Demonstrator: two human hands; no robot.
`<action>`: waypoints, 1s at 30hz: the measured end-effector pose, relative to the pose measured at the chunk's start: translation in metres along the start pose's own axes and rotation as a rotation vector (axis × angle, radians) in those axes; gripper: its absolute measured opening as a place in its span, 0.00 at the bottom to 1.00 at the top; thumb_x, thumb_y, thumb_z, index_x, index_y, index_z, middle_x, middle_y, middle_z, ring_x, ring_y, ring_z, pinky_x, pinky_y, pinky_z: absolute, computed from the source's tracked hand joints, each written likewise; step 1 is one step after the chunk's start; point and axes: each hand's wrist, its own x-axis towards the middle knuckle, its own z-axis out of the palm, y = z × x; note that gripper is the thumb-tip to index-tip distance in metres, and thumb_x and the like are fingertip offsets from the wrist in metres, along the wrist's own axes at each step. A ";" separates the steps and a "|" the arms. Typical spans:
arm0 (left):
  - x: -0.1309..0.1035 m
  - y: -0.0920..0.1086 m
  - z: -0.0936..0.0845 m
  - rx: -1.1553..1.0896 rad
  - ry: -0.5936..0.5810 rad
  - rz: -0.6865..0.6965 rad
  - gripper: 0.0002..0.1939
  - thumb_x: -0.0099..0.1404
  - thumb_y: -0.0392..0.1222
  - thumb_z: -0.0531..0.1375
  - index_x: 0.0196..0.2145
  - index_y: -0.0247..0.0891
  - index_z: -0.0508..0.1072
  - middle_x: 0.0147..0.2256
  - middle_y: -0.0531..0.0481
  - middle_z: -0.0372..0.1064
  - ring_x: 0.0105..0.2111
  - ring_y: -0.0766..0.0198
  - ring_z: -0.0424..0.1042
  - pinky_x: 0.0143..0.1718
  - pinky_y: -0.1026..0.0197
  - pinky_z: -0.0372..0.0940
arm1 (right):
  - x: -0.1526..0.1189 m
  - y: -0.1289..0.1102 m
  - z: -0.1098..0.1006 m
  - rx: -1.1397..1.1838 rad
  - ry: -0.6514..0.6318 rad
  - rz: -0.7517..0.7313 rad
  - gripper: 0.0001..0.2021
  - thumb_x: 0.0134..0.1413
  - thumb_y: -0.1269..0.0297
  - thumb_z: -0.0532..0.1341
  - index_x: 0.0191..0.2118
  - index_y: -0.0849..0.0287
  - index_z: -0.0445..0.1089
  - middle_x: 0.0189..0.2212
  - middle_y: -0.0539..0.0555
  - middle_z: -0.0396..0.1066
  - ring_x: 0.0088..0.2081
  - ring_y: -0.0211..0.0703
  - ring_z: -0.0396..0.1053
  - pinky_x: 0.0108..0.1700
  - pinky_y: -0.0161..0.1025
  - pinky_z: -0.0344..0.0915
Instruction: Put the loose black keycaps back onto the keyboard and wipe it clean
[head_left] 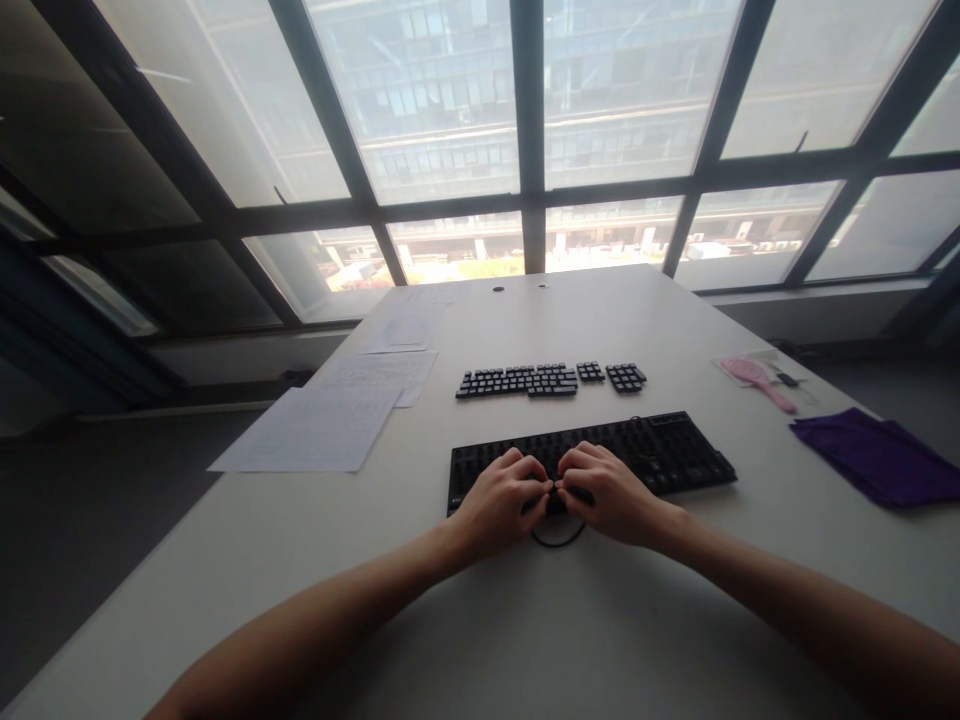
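Note:
A black keyboard [694, 455] lies on the white table, most of its keycaps off and its sockets bare. My left hand [504, 500] and my right hand [609, 495] meet over its front middle, fingers pinched together. Between the fingertips is something small and dark, too hidden to name. A thin black loop [559, 544], perhaps cable, curves out below the hands onto the table. Behind the keyboard, loose black keycaps [517, 382] stand in keyboard order, with two smaller blocks of keycaps [625, 377] at their right.
Several sheets of paper [307, 430] lie along the left side of the table [570, 325]. On the right are a pink hairbrush [757, 380], a clear bag with a small dark item, and a folded purple cloth [877, 455]. Large windows stand beyond the far edge.

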 end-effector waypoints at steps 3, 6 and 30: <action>0.000 0.001 -0.001 0.005 0.002 0.005 0.10 0.71 0.39 0.59 0.37 0.43 0.81 0.41 0.47 0.75 0.40 0.57 0.68 0.47 0.54 0.68 | 0.000 -0.001 0.000 -0.006 -0.012 0.002 0.07 0.62 0.69 0.62 0.32 0.56 0.73 0.38 0.54 0.73 0.41 0.46 0.67 0.46 0.45 0.65; 0.000 0.001 -0.001 0.006 -0.009 0.009 0.10 0.71 0.38 0.58 0.38 0.43 0.81 0.41 0.47 0.75 0.41 0.57 0.68 0.48 0.54 0.68 | 0.000 -0.001 0.001 -0.014 -0.023 0.008 0.06 0.61 0.70 0.63 0.32 0.56 0.73 0.38 0.55 0.73 0.41 0.46 0.66 0.45 0.45 0.65; 0.020 -0.029 -0.016 -0.186 0.117 -0.190 0.10 0.70 0.37 0.59 0.37 0.40 0.82 0.38 0.50 0.81 0.39 0.60 0.75 0.48 0.56 0.66 | 0.011 0.007 -0.004 0.025 0.119 -0.009 0.07 0.63 0.73 0.60 0.37 0.57 0.75 0.36 0.55 0.75 0.41 0.47 0.67 0.47 0.44 0.65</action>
